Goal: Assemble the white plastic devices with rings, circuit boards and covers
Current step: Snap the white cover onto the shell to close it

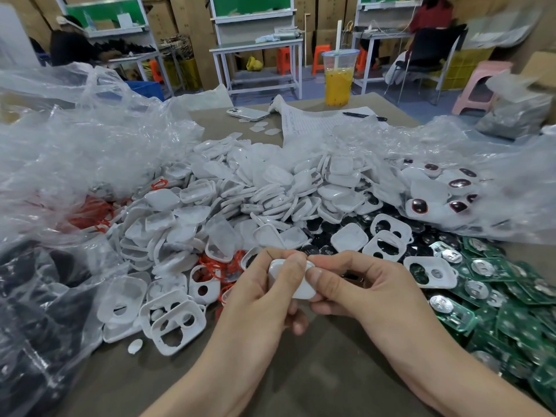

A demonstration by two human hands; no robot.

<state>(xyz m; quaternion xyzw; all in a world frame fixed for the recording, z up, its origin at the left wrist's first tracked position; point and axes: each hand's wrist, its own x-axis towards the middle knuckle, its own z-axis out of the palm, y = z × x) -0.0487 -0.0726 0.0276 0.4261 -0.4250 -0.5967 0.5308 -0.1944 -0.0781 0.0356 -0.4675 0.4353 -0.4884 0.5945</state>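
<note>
Both hands hold one white plastic device (302, 288) just above the table's near middle. My left hand (264, 293) grips its left side, thumb pressed over the top. My right hand (358, 287) pinches its right side with thumb and fingers. Most of the device is hidden by my fingers. Behind the hands spreads a heap of white plastic covers and frames (240, 200). Red rings (224, 267) lie tangled just left of the hands. Green circuit boards (493, 296) with round metal contacts are piled at the right. Black round parts (346, 227) lie between the heaps.
Crumpled clear plastic bags (90, 139) rise at the left and right. A bag with finished devices showing dark lenses (436, 191) lies at the far right. A cup of yellow drink (338, 76), a phone (248, 113), a paper sheet and a pen stand at the table's far edge.
</note>
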